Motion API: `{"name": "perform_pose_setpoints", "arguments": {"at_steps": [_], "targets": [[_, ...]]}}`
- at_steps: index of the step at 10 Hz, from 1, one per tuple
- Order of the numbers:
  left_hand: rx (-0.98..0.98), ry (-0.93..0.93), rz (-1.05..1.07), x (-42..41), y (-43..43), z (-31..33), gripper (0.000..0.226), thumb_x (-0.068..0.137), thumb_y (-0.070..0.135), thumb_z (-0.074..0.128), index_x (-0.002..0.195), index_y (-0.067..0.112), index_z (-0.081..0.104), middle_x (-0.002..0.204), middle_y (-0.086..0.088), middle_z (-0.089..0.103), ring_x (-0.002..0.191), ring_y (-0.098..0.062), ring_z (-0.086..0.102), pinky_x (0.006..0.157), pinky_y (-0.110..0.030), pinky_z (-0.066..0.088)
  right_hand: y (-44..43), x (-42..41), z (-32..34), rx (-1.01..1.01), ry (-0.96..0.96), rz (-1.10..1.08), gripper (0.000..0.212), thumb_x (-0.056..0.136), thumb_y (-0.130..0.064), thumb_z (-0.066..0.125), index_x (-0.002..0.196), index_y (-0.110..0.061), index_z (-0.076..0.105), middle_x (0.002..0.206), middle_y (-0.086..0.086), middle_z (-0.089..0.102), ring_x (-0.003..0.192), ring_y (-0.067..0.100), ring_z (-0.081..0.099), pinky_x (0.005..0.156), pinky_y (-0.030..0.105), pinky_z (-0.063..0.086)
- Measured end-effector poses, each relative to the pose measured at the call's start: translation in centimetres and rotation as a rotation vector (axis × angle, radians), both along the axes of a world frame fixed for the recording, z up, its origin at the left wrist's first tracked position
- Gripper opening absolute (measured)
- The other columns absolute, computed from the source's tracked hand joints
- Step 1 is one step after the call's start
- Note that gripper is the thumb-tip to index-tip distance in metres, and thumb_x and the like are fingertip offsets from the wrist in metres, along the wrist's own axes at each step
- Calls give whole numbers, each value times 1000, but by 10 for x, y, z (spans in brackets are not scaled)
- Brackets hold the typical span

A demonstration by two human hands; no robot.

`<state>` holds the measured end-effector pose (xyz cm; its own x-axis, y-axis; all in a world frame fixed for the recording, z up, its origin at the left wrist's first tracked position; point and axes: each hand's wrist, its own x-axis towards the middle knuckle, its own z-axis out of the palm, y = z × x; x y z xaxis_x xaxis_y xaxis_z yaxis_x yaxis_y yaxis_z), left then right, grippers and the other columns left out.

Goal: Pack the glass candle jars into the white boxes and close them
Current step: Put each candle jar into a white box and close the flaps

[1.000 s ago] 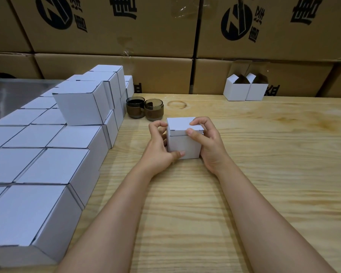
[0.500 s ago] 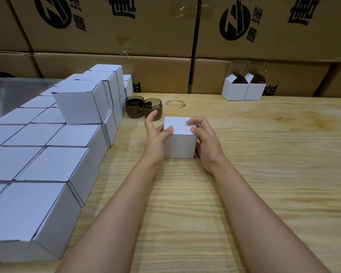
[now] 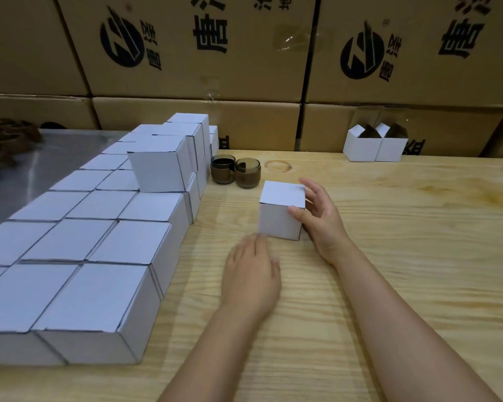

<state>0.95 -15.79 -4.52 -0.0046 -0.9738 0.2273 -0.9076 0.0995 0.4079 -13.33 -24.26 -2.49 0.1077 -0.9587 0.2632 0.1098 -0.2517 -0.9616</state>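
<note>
A closed white box [image 3: 280, 210] stands on the wooden table [image 3: 389, 256] in the middle. My right hand [image 3: 317, 216] grips its right side, thumb on the front face and fingers behind. My left hand [image 3: 251, 274] is off the box, blurred, palm down over the table just in front of it, holding nothing. Two dark glass candle jars [image 3: 235, 172] stand side by side behind the box. Two open white boxes [image 3: 373, 143] wait at the back right.
A large block of closed white boxes [image 3: 99, 227] fills the left side, stacked higher toward the back. Big brown cartons [image 3: 201, 53] form a wall behind the table. A metal surface [image 3: 26, 169] lies at the far left.
My left hand has let go of the box and pulled back toward me. The right hand stays on the box, whose lid now lies flat. The camera has tilted upward.
</note>
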Motion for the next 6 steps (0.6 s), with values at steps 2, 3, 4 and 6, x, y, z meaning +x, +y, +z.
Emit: {"name": "perform_pose_setpoints", "arguments": {"at_steps": [2,3,4,6], "targets": [[-43,-80,20,1,9,0,43,96,39,38,133,19,44,148,-4,35,136,-22,30,112,-33,16,22,29,33,-122,18,16,55,67,-21,83,112,-36,57,115,-23,63,115,-5,53,89,19,46],[-18,-113,2,0,8,2,48,96,37,35,139,16,38,150,-7,30,137,-25,26,111,-38,16,36,63,61,-189,22,113,53,67,-20,78,114,-30,57,118,-10,63,110,1,56,84,18,48],[37,-83,-17,0,9,4,50,97,37,32,142,16,31,151,-5,24,138,-22,20,112,-37,15,42,102,88,-179,103,172,60,64,-26,82,117,-33,55,130,1,52,118,9,51,98,32,47],[38,30,-67,8,15,11,50,94,29,43,142,17,33,148,-4,35,137,-25,25,114,-35,17,35,159,107,-98,231,242,78,69,-30,84,136,-31,45,132,-2,33,122,9,35,98,25,36]]}}
